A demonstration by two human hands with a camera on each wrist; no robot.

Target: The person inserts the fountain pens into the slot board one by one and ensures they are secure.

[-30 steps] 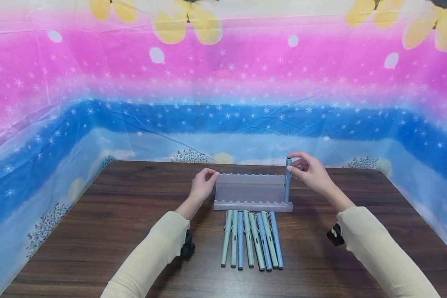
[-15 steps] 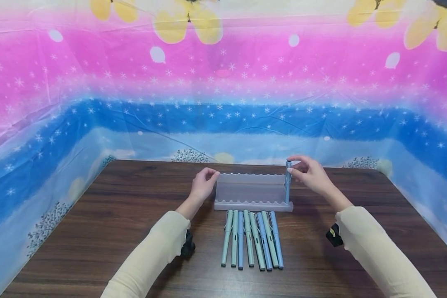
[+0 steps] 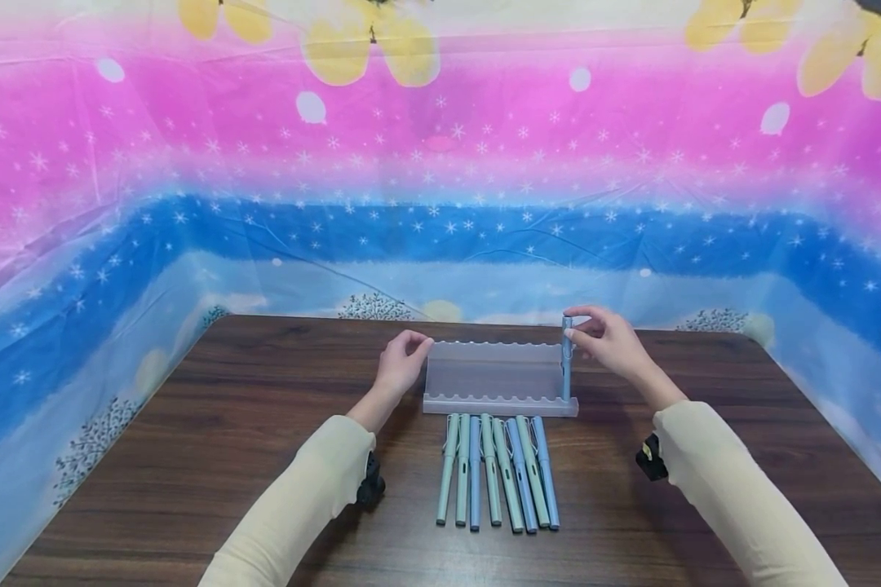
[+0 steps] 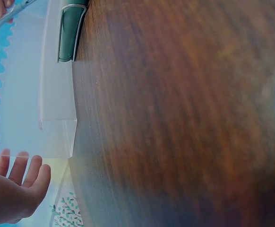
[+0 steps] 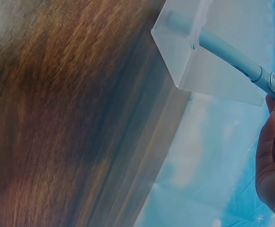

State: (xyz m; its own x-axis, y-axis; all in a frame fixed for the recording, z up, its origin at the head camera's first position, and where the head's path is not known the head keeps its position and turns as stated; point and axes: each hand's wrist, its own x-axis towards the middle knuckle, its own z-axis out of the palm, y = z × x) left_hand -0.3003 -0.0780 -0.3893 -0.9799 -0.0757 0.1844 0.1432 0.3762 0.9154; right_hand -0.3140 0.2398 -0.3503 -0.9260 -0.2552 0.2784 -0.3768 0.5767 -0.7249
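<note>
Your arms (image 3: 289,493) reach out past eight pens (image 3: 491,469) lying flat.
Your left hand (image 3: 399,363) pinches the left corner of the cloudy rack (image 3: 492,373); your right hand (image 3: 614,344) pinches a blue pen (image 3: 567,377) near its top. It stands straight up in the rack's right end, a bit lower than a second ago.

There are nine pens (image 3: 491,473), one rack (image 3: 493,371) and one table (image 3: 191,424).

Blue pen (image 3: 567,371) upright at right end of translucent rack (image 3: 493,372)
</note>
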